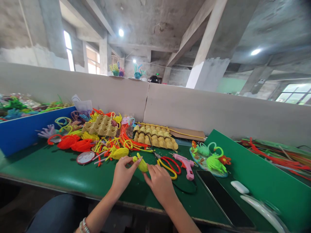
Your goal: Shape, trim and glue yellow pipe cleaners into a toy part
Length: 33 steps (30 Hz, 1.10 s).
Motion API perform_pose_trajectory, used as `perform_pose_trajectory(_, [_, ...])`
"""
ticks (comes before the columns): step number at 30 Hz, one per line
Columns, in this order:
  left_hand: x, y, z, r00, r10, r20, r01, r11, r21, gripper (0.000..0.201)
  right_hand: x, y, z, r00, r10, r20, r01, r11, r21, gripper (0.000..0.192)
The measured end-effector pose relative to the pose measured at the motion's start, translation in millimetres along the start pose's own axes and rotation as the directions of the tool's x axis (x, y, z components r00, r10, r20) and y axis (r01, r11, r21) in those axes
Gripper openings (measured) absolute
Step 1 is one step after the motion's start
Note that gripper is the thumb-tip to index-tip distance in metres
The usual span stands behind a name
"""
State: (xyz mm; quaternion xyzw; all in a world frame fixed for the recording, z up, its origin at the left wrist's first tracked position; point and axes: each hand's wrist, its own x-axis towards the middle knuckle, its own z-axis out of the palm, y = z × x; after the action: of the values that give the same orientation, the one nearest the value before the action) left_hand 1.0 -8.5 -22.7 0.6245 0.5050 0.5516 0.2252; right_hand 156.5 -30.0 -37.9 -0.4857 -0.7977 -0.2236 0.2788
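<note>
Between my two hands is a yellow bundle of bent pipe cleaners (143, 166), held just above the green table. My left hand (125, 171) pinches its upper left end between thumb and fingers. At its lower right end, the fingertips of my right hand (157, 179) are closed on it. A similar yellow pipe-cleaner piece (120, 153) lies behind my left hand. Scissors with red and yellow handles (170, 165) rest just beyond my right hand, and a pink glue gun (186, 164) lies to their right.
Egg trays (155, 134) and heaped red and yellow pipe cleaners (104, 145) fill the back. A round white-topped container (85, 158) stands left. On the right are a phone (222, 197), a white case (239, 187) and green pipe-cleaner swans (215, 160). Blue (31, 131) and green (257, 165) dividers flank the table.
</note>
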Motion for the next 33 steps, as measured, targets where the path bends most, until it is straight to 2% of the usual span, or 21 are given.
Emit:
perform_pose_trajectory(9, [1,1,-1.2,0.998,-0.045,-0.032,0.043,0.998,-0.048,0.037,-3,-3,5,0.995,-0.083,0.063,0.09,0.99,-0.113,0.025])
perform_pose_trajectory(14, [2,2,-1.6,0.996,-0.059,-0.06,0.056,0.997,-0.055,0.038,-2,-3,4,0.995,-0.076,0.067,0.082,0.993,-0.08,0.024])
perform_pose_trajectory(24, [-1,0,-1.0,0.999,0.022,-0.046,-0.016,0.992,0.125,0.026,1,-3,2,0.997,-0.068,0.036,0.069,0.997,-0.039,0.019])
perform_pose_trajectory(26, [-1,1,-1.6,0.998,0.032,-0.049,-0.025,0.991,0.134,0.025,1,-3,0,0.997,-0.045,0.056,0.045,0.999,0.001,0.021])
perform_pose_trajectory(30, [-1,1,-0.2,1.0,-0.002,-0.028,0.004,0.998,0.067,0.029,3,-4,-4,0.991,0.077,0.106,-0.09,0.988,0.122,0.023])
perform_pose_trajectory(33, [-2,0,3.1,0.999,-0.045,-0.002,0.045,0.999,-0.006,0.037,2,-6,-6,0.984,0.151,0.097,-0.162,0.979,0.124,0.021])
